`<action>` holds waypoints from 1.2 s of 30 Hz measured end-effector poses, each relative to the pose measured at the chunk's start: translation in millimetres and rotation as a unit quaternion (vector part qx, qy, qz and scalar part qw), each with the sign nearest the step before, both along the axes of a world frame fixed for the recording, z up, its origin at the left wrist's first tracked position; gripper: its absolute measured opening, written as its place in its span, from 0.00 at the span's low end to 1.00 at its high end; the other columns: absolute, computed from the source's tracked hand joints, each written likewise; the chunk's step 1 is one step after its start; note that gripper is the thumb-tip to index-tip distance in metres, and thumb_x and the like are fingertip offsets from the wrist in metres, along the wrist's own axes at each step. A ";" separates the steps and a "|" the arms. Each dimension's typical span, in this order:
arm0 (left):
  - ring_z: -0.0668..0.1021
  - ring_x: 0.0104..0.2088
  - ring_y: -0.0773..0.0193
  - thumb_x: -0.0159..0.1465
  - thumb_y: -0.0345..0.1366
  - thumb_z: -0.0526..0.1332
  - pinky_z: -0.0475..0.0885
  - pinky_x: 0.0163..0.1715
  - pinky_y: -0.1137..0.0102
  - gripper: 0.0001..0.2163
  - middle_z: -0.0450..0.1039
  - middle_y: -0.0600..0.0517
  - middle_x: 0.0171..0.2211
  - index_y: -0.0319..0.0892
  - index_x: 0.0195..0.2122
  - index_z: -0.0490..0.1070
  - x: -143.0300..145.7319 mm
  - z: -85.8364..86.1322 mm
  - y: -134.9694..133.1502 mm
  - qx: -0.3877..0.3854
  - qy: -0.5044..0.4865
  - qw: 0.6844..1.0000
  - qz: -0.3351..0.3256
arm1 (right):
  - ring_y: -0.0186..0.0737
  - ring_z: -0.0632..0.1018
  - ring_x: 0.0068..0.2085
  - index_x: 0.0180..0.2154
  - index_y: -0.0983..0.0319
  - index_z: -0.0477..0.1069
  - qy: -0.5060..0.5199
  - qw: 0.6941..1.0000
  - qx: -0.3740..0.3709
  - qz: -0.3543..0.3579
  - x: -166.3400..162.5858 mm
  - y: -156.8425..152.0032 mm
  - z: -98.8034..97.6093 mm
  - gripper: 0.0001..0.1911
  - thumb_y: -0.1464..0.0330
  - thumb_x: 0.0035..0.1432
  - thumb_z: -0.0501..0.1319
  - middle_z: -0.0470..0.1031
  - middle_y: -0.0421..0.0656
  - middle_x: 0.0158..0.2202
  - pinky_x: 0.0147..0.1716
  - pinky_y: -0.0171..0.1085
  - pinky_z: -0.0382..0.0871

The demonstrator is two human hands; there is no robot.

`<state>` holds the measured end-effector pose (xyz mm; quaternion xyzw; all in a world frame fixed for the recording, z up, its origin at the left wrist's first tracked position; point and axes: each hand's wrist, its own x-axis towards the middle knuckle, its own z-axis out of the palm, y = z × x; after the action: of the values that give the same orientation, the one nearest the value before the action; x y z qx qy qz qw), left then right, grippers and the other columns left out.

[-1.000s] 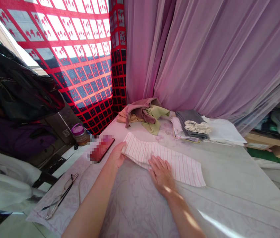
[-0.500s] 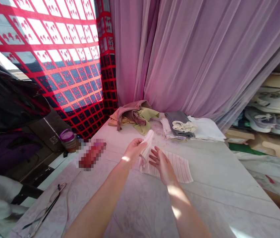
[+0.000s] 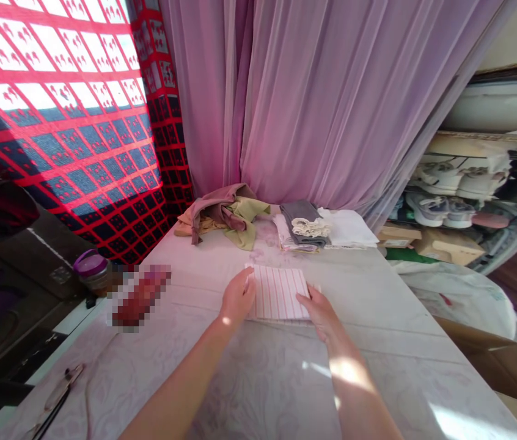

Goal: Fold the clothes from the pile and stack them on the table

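Note:
A white cloth with pink stripes (image 3: 280, 294) lies folded into a small rectangle on the covered table. My left hand (image 3: 238, 296) is at its left edge, fingers closed on that side. At the right edge, my right hand (image 3: 322, 311) pinches the cloth, thumb on top and fingers underneath. Just beyond the cloth, a crumpled heap of mauve, green and orange fabric (image 3: 219, 214) lies to the left. Further right is a folded stack with a grey cloth (image 3: 303, 212) and a cream ruffled piece (image 3: 311, 228) on it, beside a folded white cloth (image 3: 352, 229).
A pixelated red item (image 3: 142, 299) lies on the table's left side, with eyeglasses (image 3: 63, 385) nearer me. A purple-lidded jar (image 3: 91, 266) stands past the left edge. Purple curtains (image 3: 304, 110) hang behind. Shelved shoes (image 3: 439, 208) and a cardboard box (image 3: 492, 360) are to the right.
The lifted part of the striped cloth has come down, making a smaller folded rectangle. My right hand, open before, now grips its right edge. My view has turned right.

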<state>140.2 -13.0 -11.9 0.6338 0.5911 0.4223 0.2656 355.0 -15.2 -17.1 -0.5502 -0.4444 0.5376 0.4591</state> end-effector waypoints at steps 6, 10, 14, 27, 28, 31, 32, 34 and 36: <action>0.54 0.67 0.49 0.67 0.42 0.49 0.53 0.64 0.52 0.26 0.51 0.40 0.67 0.36 0.65 0.56 9.2 -10.5 6.8 -0.036 0.269 0.959 -0.076 | 0.45 0.78 0.32 0.58 0.67 0.64 -0.277 0.958 0.024 -0.068 22.6 0.3 -8.9 0.32 0.66 0.50 0.54 0.79 0.44 0.31 0.34 0.41 0.69; 0.50 0.68 0.49 0.68 0.46 0.47 0.48 0.65 0.49 0.29 0.46 0.42 0.69 0.38 0.67 0.51 27.7 -5.7 4.6 -0.059 0.356 0.927 -0.104 | 0.45 0.78 0.35 0.62 0.65 0.59 -0.411 0.907 0.020 -0.090 28.1 -6.1 -5.8 0.33 0.67 0.54 0.52 0.79 0.46 0.36 0.35 0.40 0.67; 0.50 0.68 0.49 0.68 0.50 0.47 0.46 0.64 0.48 0.30 0.45 0.43 0.69 0.39 0.67 0.51 33.3 -8.3 5.5 -0.073 0.379 0.916 -0.110 | 0.46 0.77 0.41 0.62 0.63 0.59 -0.471 0.875 0.038 -0.110 22.6 -13.8 -3.0 0.33 0.71 0.54 0.50 0.76 0.50 0.46 0.40 0.40 0.67; 0.50 0.68 0.48 0.66 0.54 0.49 0.43 0.65 0.47 0.32 0.47 0.41 0.68 0.40 0.65 0.54 36.2 4.3 28.8 -0.052 0.413 0.900 -0.132 | 0.49 0.59 0.64 0.58 0.58 0.65 -0.612 0.757 0.228 0.020 -7.0 -13.5 3.5 0.22 0.69 0.64 0.49 0.64 0.47 0.62 0.62 0.55 0.48; 0.50 0.68 0.48 0.65 0.54 0.50 0.43 0.64 0.47 0.32 0.48 0.41 0.68 0.40 0.65 0.55 37.0 3.0 30.8 -0.051 0.410 0.901 -0.135 | 0.50 0.59 0.64 0.58 0.58 0.65 -0.617 0.756 0.214 0.036 -8.4 -11.7 0.6 0.21 0.67 0.65 0.49 0.63 0.48 0.63 0.62 0.57 0.48; 0.51 0.68 0.47 0.64 0.56 0.51 0.44 0.64 0.47 0.33 0.49 0.41 0.68 0.40 0.65 0.55 37.7 -2.4 34.4 -0.052 0.397 0.905 -0.145 | 0.52 0.57 0.65 0.59 0.59 0.64 -0.631 0.754 0.177 0.052 -8.1 -9.0 -8.2 0.22 0.63 0.66 0.50 0.60 0.49 0.64 0.61 0.60 0.48; 0.51 0.68 0.47 0.64 0.56 0.51 0.45 0.64 0.47 0.33 0.50 0.41 0.68 0.41 0.65 0.55 37.5 -4.2 34.9 -0.053 0.391 0.907 -0.147 | 0.52 0.56 0.66 0.59 0.59 0.63 -0.631 0.754 0.174 0.053 -7.3 -8.9 -10.6 0.22 0.62 0.66 0.50 0.59 0.50 0.65 0.60 0.61 0.48; 0.51 0.68 0.47 0.64 0.55 0.51 0.47 0.64 0.47 0.33 0.49 0.42 0.68 0.42 0.65 0.54 36.9 -7.2 35.4 -0.055 0.380 0.912 -0.146 | 0.52 0.55 0.66 0.60 0.59 0.63 -0.629 0.756 0.172 0.054 -6.1 -9.0 -13.8 0.23 0.62 0.66 0.49 0.59 0.50 0.65 0.60 0.61 0.48; 0.51 0.68 0.47 0.64 0.55 0.52 0.48 0.64 0.48 0.32 0.49 0.42 0.68 0.43 0.65 0.54 36.3 -9.5 35.6 -0.062 0.370 0.916 -0.143 | 0.52 0.55 0.66 0.60 0.58 0.63 -0.627 0.758 0.170 0.053 -5.8 -9.0 -14.7 0.23 0.61 0.66 0.49 0.59 0.50 0.65 0.60 0.60 0.49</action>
<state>176.5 22.6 -21.3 0.8051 0.5747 0.0779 0.1242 349.2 -24.2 -31.8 -0.6525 -0.7457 0.0115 0.1346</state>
